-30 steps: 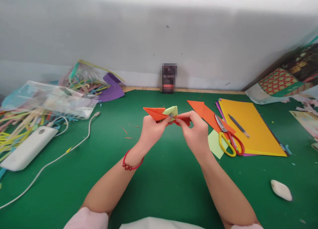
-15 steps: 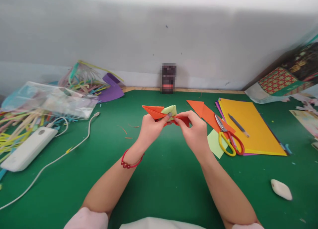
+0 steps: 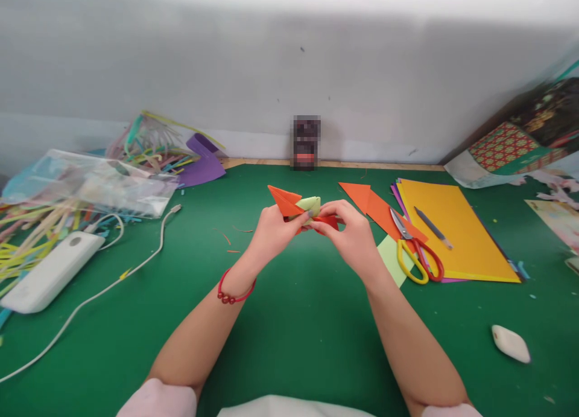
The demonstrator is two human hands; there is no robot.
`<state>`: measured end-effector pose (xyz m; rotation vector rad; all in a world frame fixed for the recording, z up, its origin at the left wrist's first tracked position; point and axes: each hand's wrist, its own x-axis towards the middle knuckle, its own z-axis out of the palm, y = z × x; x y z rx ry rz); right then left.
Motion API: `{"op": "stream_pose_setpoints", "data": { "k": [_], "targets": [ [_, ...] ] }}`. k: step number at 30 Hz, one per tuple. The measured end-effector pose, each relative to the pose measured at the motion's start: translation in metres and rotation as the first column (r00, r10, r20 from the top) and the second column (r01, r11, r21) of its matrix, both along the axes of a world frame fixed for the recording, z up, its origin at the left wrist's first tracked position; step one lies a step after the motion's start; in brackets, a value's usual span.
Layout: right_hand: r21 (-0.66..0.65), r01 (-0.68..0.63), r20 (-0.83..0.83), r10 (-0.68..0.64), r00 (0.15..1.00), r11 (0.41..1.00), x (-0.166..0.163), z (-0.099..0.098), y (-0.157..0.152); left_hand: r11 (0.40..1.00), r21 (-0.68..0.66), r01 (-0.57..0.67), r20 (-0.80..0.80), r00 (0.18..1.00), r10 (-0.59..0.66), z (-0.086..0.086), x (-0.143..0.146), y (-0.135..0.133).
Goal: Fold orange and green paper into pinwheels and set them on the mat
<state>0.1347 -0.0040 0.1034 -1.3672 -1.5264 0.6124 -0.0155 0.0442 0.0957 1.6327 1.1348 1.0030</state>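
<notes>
A folded paper piece, orange with a pale green part in its middle, is held up above the green table. My left hand pinches it near the green part, thumb on the near side. An orange point sticks out up and to the left of that hand. My right hand is closed on the orange right end, thumb and fingertips pressing the paper close to my left thumb. The fingers partly cover the folds, so their full shape is hidden.
Right of my hands lie orange paper, scissors, a yellow paper stack and a pen. A white case sits nearer. On the left are paper strips, a power bank and its cable.
The folded paper has tilted, its left orange point swinging up and to the right. My right hand has shifted slightly left, its fingers closer to my left hand.
</notes>
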Motion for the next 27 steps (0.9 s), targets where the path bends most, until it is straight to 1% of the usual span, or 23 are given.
{"op": "stream_pose_setpoints", "data": {
  "k": [2, 4, 7, 9, 11, 13, 15, 17, 19, 23, 27],
  "targets": [
    [-0.005, -0.025, 0.021, 0.025, 0.999, 1.000, 0.003, 0.001, 0.001, 0.999, -0.032, -0.008, 0.018, 1.000, 0.009, -0.001, -0.001, 0.003],
    [-0.043, -0.033, 0.035, 0.035, 0.999, 0.999, 0.007, 0.003, 0.000, 0.998, -0.061, -0.010, 0.036, 0.999, 0.013, -0.001, -0.002, 0.005],
    [-0.106, -0.014, 0.078, 0.023, 0.997, 0.994, 0.012, 0.006, 0.000, 0.993, -0.121, 0.010, 0.006, 1.000, -0.009, 0.003, -0.002, 0.005],
    [-0.132, -0.006, 0.105, 0.020, 0.994, 0.991, 0.014, 0.008, 0.000, 0.982, -0.184, 0.035, 0.053, 0.998, -0.026, 0.004, -0.002, 0.005],
    [-0.150, 0.003, 0.096, 0.012, 0.995, 0.989, 0.014, 0.008, 0.000, 0.965, -0.243, 0.098, 0.148, 0.987, -0.063, 0.005, -0.004, 0.006],
    [-0.179, 0.001, 0.045, 0.007, 0.999, 0.984, 0.015, 0.007, 0.001, 0.943, -0.268, 0.195, 0.227, 0.964, -0.135, 0.006, -0.008, 0.008],
    [-0.205, -0.007, -0.011, 0.005, 1.000, 0.979, 0.017, 0.006, 0.002, 0.917, -0.270, 0.295, 0.239, 0.943, -0.233, 0.008, -0.013, 0.010],
    [-0.221, -0.015, -0.041, 0.007, 0.999, 0.975, 0.018, 0.004, 0.004, 0.893, -0.285, 0.350, 0.216, 0.931, -0.295, 0.009, -0.018, 0.013],
    [-0.230, -0.024, -0.058, 0.011, 0.998, 0.973, 0.019, 0.003, 0.004, 0.893, -0.284, 0.348, 0.187, 0.934, -0.304, 0.010, -0.020, 0.014],
    [-0.217, -0.031, -0.084, 0.013, 0.996, 0.976, 0.018, 0.003, 0.004, 0.930, -0.234, 0.284, 0.117, 0.958, -0.263, 0.007, -0.018, 0.013],
    [-0.219, -0.027, -0.075, 0.011, 0.997, 0.975, 0.018, 0.004, 0.002, 0.949, -0.190, 0.251, 0.082, 0.968, -0.239, 0.008, -0.015, 0.009]
  ]
}}
